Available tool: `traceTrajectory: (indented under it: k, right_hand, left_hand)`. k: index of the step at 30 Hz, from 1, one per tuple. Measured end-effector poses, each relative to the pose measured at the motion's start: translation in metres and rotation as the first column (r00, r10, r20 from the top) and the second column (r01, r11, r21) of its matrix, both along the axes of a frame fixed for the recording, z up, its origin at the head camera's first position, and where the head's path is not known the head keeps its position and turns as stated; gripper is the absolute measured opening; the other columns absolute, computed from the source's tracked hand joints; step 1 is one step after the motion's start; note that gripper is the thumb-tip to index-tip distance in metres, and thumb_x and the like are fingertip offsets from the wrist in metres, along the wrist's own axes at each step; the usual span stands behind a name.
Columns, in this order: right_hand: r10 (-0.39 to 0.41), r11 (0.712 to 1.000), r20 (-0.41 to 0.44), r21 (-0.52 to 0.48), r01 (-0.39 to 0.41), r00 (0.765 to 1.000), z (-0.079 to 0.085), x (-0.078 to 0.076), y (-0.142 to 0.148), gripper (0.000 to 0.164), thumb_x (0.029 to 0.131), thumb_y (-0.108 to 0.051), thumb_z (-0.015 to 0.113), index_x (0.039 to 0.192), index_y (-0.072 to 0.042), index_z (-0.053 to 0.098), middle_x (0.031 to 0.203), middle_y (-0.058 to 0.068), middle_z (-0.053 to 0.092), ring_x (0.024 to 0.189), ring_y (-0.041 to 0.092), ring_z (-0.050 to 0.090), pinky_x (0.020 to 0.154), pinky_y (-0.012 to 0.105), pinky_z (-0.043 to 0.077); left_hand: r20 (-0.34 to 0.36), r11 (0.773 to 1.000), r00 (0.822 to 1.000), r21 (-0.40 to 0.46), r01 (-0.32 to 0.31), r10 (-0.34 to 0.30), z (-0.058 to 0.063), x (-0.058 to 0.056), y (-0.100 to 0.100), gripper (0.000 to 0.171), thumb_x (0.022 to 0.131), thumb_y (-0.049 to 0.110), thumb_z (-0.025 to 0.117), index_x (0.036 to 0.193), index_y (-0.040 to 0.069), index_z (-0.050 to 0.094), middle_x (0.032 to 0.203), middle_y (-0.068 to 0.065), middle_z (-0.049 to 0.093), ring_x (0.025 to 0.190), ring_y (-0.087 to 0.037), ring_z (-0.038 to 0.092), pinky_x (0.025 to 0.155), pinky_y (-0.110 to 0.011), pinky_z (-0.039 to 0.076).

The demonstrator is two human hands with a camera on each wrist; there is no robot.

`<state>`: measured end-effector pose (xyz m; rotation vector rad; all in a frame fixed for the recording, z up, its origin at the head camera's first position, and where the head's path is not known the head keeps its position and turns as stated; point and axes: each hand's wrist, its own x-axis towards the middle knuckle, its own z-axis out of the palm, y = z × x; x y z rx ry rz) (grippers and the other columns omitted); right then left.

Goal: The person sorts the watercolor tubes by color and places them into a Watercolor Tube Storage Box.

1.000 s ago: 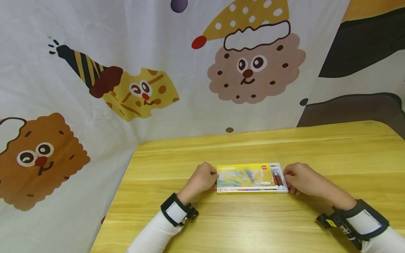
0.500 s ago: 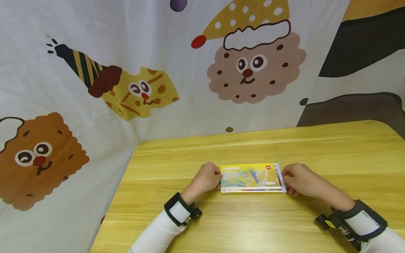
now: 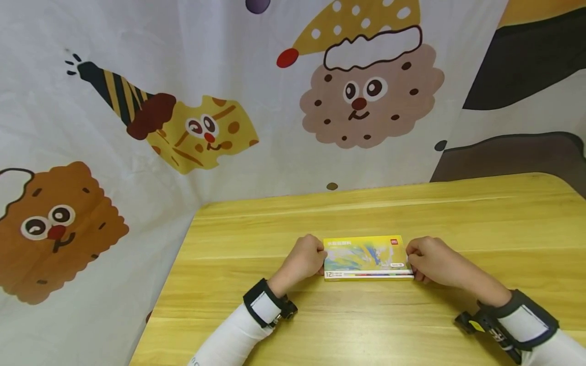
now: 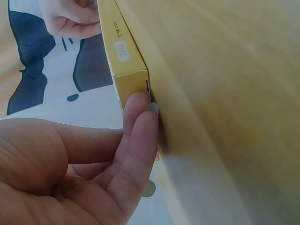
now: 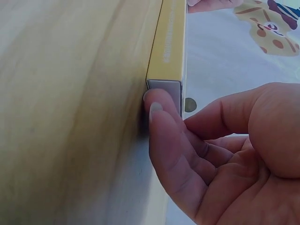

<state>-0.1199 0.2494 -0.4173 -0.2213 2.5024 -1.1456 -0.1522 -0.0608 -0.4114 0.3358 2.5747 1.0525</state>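
Observation:
A flat yellow paint box (image 3: 361, 256) lies on the wooden table, its printed sleeve showing a blue, white and yellow pattern and a "12" at one corner. My left hand (image 3: 306, 255) pinches its left end, thumb at the top edge and fingers against the end face, as the left wrist view shows. On the right end, my right hand (image 3: 432, 258) holds the box with curled fingers against the pale inner tray (image 5: 173, 89), which sits level with the sleeve's edge. The contents are hidden inside.
The wooden table (image 3: 366, 315) stretches around the box on every side. Behind and to the left hangs a white cloth (image 3: 256, 173) printed with cartoon biscuits and cheese. Each wrist wears a black strap with a small camera, such as the left strap (image 3: 265, 303).
The inner tray, with brown-and-white tubes showing a second ago, has slid fully into the sleeve. My left hand and the sleeve have moved right; my right hand has shifted slightly left.

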Motion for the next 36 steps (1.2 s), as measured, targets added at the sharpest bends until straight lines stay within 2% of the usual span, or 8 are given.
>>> traceTrajectory:
  k: [14,19,28,33,36]
  right_hand:
    - [-0.009,1.0,-0.003,0.015,0.009,1.0,0.0002,0.0006,-0.0011,0.012,0.102,0.002,0.052,0.103,0.007,0.062,0.072,0.007,0.061,0.063,0.021,0.062,0.052,0.033,0.055]
    - [-0.015,1.0,0.002,0.016,0.015,1.0,0.0006,0.001,-0.0013,0.012,0.101,0.002,0.052,0.104,0.008,0.061,0.072,0.007,0.062,0.063,0.021,0.062,0.052,0.033,0.055]
    - [-0.015,1.0,0.011,0.013,0.015,1.0,-0.0006,0.0005,0.0004,0.013,0.102,0.001,0.052,0.105,0.008,0.062,0.073,0.007,0.062,0.064,0.021,0.062,0.053,0.034,0.056]
    - [-0.013,1.0,0.009,0.007,0.013,1.0,-0.0005,-0.0001,0.0006,0.013,0.102,0.002,0.052,0.106,0.008,0.062,0.073,0.007,0.062,0.064,0.022,0.062,0.053,0.034,0.056]
    - [-0.013,1.0,0.016,0.001,0.013,1.0,0.0006,0.0,0.0012,0.016,0.102,0.002,0.051,0.11,0.011,0.062,0.075,0.007,0.063,0.065,0.022,0.063,0.054,0.034,0.057]
  left_hand:
    - [-0.003,1.0,1.0,-0.021,0.006,-0.006,-0.0033,-0.0017,0.0001,0.033,0.104,0.002,0.062,0.071,0.004,0.07,0.059,-0.007,0.064,0.042,-0.011,0.051,0.04,-0.019,0.033]
    - [0.012,1.0,1.0,-0.007,0.0,0.0,-0.0037,-0.0025,0.0001,0.032,0.103,0.002,0.062,0.073,0.003,0.071,0.061,-0.008,0.065,0.044,-0.015,0.055,0.04,-0.019,0.034]
    - [0.02,1.0,1.0,-0.015,0.003,-0.002,-0.0014,-0.0035,0.0015,0.03,0.104,0.002,0.062,0.076,0.002,0.071,0.062,-0.007,0.065,0.045,-0.013,0.055,0.04,-0.018,0.034]
    - [0.033,1.0,0.999,0.001,-0.014,0.014,-0.0011,-0.0045,0.0001,0.026,0.103,0.003,0.063,0.08,0.0,0.073,0.063,-0.005,0.066,0.047,-0.016,0.059,0.041,-0.018,0.037]
    - [0.046,1.0,0.999,0.02,-0.014,0.013,-0.0018,-0.0056,-0.0025,0.029,0.104,0.003,0.062,0.077,0.001,0.073,0.061,-0.006,0.066,0.048,-0.017,0.062,0.043,-0.019,0.041]
